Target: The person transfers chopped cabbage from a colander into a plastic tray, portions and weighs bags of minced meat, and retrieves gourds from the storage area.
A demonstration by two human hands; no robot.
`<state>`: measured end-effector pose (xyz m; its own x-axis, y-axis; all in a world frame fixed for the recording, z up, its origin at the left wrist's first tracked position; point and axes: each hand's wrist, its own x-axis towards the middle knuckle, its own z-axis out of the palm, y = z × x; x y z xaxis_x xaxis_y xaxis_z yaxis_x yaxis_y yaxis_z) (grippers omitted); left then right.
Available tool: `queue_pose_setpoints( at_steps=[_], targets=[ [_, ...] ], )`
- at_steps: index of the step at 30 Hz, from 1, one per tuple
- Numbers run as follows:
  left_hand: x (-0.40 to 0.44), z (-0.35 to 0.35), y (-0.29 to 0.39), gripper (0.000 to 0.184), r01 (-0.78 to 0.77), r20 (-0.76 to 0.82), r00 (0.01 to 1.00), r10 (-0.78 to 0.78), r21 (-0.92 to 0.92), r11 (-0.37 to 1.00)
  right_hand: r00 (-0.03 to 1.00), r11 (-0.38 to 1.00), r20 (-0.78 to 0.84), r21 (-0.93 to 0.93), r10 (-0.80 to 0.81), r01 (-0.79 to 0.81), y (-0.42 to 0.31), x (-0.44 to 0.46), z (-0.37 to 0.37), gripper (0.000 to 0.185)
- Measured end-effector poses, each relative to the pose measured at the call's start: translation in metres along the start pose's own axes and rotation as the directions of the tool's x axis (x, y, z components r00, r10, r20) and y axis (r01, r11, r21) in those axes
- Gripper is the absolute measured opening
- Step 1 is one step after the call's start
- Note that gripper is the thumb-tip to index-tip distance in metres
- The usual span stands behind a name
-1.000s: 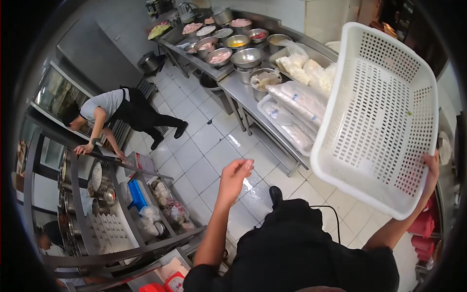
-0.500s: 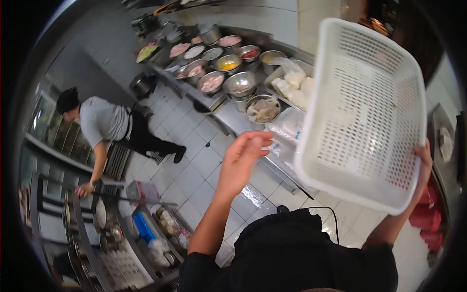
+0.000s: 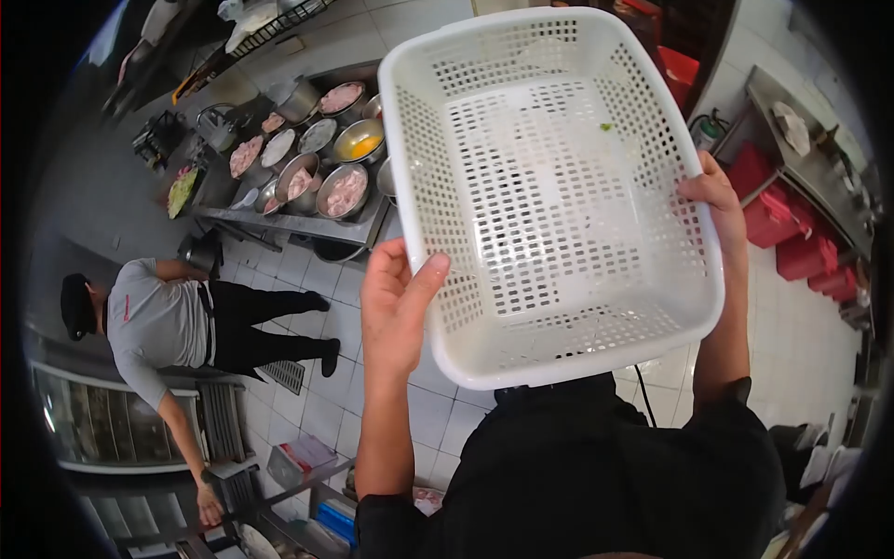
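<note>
A white perforated plastic basket [image 3: 559,196] is held up in front of me, tilted so that its inside faces me. My left hand [image 3: 396,303] grips its left rim, the thumb over the edge. On the opposite rim, my right hand [image 3: 717,200] is closed with the thumb on the inner side. A small green scrap [image 3: 605,127] clings to the basket's inside; nothing else is in it. The basket hides part of the steel counter behind it.
Metal bowls of pink meat [image 3: 343,191] and a bowl of yellow liquid [image 3: 359,142] stand on the steel counter [image 3: 326,228]. A person [image 3: 158,321] stands at the left by a shelf. Red bins [image 3: 805,253] are at the right.
My left hand has moved up and taken hold of the basket's left rim. The basket has shifted left as the view turned right. The other person is now more upright.
</note>
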<state>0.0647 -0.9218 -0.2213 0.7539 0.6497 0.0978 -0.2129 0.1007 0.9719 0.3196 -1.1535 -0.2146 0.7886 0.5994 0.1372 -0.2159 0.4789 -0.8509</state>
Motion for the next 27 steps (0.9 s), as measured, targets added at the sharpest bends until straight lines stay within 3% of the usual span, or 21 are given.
queue_pose_setpoints(
  at_steps=[2, 4, 5, 6, 7, 8, 9, 11, 12, 13, 15, 25, 27],
  targets=[
    [-0.003, -0.009, 0.002, 0.024, -0.010, -0.050, 0.999, 0.011, 0.012, 1.000, 0.999, 0.999, -0.041, -0.038, 0.001, -0.003, 0.012, -0.007, 0.013, 0.011],
    [-0.006, -0.027, 0.005, 0.021, -0.039, -0.138, 0.989, 0.054, 0.106, 0.994, 0.999, 0.959, -0.041, -0.282, -0.025, 0.012, 0.023, -0.002, 0.025, 0.013],
    [-0.007, -0.032, 0.008, 0.021, -0.053, -0.190, 0.979, 0.074, 0.114, 0.992, 0.986, 0.758, -0.079, -0.649, -0.146, 0.060, 0.022, -0.001, 0.037, 0.014],
    [-0.006, -0.038, 0.008, 0.021, -0.057, -0.204, 0.976, 0.079, 0.113, 0.992, 0.988, 0.758, -0.065, -0.649, -0.140, 0.065, 0.019, 0.002, 0.058, 0.014],
    [-0.006, -0.044, 0.009, 0.020, -0.089, -0.231, 0.965, 0.121, 0.142, 0.986, 0.883, 0.361, 0.152, -0.872, -0.444, 0.331, 0.018, 0.007, 0.079, 0.016],
    [-0.007, -0.046, 0.010, 0.020, -0.120, -0.252, 0.954, 0.162, 0.175, 0.977, 0.673, -0.148, 0.443, -0.881, -0.592, 0.449, 0.019, 0.011, 0.093, 0.020],
    [-0.008, -0.049, 0.013, 0.020, -0.132, -0.255, 0.951, 0.175, 0.177, 0.975, 0.650, -0.183, 0.567, -0.807, -0.507, 0.561, 0.024, 0.027, 0.099, 0.024],
    [-0.008, -0.061, 0.021, 0.019, -0.122, -0.301, 0.935, 0.186, 0.219, 0.968, 0.633, -0.229, 0.751, -0.660, -0.186, 0.716, 0.044, 0.052, 0.137, 0.019],
    [-0.009, -0.066, 0.023, 0.019, -0.121, -0.292, 0.938, 0.185, 0.225, 0.967, 0.587, -0.354, 0.809, -0.560, -0.038, 0.749, 0.061, 0.075, 0.146, 0.014],
    [-0.010, -0.070, 0.023, 0.019, -0.141, -0.297, 0.930, 0.216, 0.254, 0.957, 0.648, -0.509, 0.760, -0.544, 0.037, 0.667, 0.074, 0.089, 0.159, 0.006],
    [-0.015, -0.071, 0.023, 0.020, -0.182, -0.299, 0.915, 0.272, 0.296, 0.938, 0.672, -0.606, 0.733, -0.489, 0.105, 0.628, 0.094, 0.117, 0.162, 0.012],
    [-0.035, -0.081, 0.019, 0.019, -0.184, -0.365, 0.891, 0.269, 0.250, 0.951, 0.624, -0.568, 0.759, -0.435, 0.187, 0.698, 0.118, 0.113, 0.167, 0.007],
    [-0.037, -0.080, 0.019, 0.019, -0.186, -0.362, 0.897, 0.254, 0.214, 0.959, 0.665, -0.540, 0.717, -0.481, 0.212, 0.691, 0.123, 0.112, 0.164, 0.005]
  ],
)
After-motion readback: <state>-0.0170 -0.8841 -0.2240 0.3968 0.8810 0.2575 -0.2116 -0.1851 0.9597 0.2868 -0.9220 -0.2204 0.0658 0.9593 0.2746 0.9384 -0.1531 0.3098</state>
